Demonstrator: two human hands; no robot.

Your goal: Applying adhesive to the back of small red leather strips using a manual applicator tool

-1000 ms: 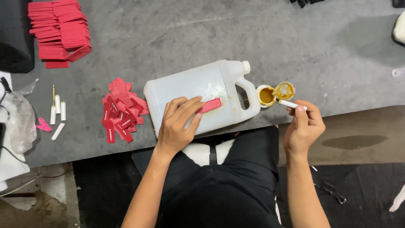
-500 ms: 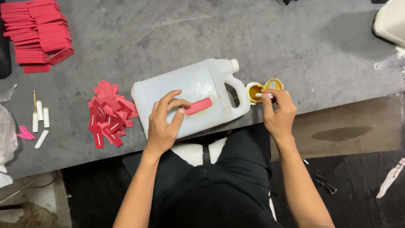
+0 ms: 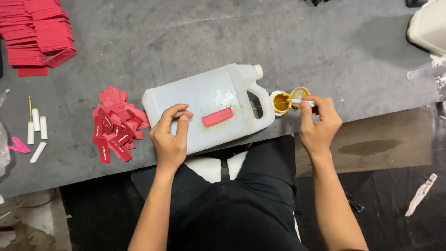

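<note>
Glue now meets our right hand (image 3: pixel 319 124): a second ago it hung clear of the two small open pots (image 3: pixel 288 100), and it has since come up to them, pinching a thin white stick whose tip dips into the one at three o'clock. Our left hand (image 3: pixel 170 137) stays flat on the white jug (image 3: pixel 209 109) lying on its side, fingers loosely curled, just at nine o'clock of the red tag (image 3: pixel 217 117) resting on the jug. More red tags (image 3: pixel 117 129) sit heaped beside it.
</note>
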